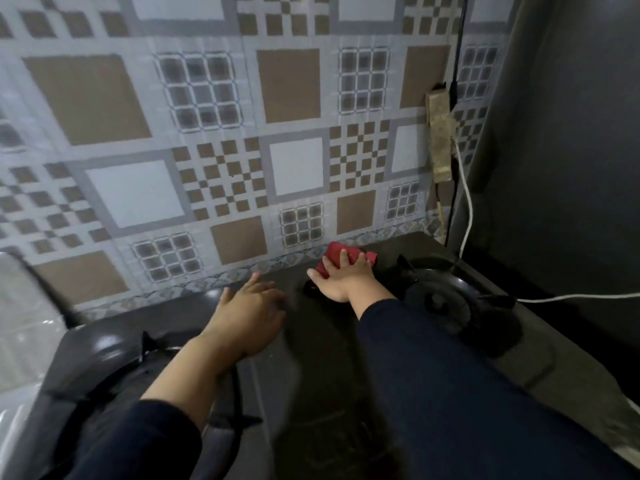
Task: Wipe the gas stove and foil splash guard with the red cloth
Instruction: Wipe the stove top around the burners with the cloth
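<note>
The black gas stove point(304, 344) fills the lower half of the view, with one burner at the left point(114, 372) and one at the right point(446, 299). My right hand point(341, 280) presses the red cloth point(346, 256) flat on the stove's back edge, close to the foot of the patterned foil splash guard point(214, 140). My left hand point(247, 318) lies flat on the stove's middle, fingers spread, holding nothing. Both arms wear dark sleeves.
A grimy power strip point(441, 133) hangs on the wall at the right, with a white cable point(465, 202) running down past the right burner. A dark wall point(568, 150) stands close on the right. Something pale and shiny point(24, 306) stands at the left edge.
</note>
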A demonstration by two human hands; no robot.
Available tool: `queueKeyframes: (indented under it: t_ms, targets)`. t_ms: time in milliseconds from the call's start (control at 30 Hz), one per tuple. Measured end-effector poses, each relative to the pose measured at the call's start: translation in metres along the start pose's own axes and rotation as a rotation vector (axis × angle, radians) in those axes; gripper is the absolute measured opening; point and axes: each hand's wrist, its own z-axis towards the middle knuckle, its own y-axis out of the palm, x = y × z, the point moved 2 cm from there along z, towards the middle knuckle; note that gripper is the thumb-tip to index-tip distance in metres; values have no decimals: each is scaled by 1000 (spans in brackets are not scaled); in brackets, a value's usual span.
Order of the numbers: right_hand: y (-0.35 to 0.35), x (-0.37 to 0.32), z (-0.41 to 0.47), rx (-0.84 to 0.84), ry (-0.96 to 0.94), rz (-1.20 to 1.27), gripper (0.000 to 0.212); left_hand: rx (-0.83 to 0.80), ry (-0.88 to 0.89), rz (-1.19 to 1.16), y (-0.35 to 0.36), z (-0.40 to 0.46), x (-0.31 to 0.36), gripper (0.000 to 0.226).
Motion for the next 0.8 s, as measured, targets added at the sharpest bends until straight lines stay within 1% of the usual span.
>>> queueKeyframes:
  t_ms: [133,200,300,467,567,633,800]
  targets:
    - [17,-21,-32,-9,-153,-18,70,-18,-59,30,2,-42,0,46]
    - [28,-30,-49,21,-241,-2,65,-16,-76,22,5,-60,-3,46]
    - [47,-29,-74,78,-342,32,64,-5,-76,3,10,-81,-7,46]
    - [74,-14,-116,207,-397,71,60,38,-81,-3,19,-107,-6,47]
    - [90,-9,-151,232,-419,96,65,91,-43,-39,25,-135,-1,47]
    - [103,-9,-177,240,-451,107,63,135,-18,-62,29,-159,-1,47]
    - [133,-17,-236,373,-558,120,61,146,-93,-103,37,-214,-9,45]
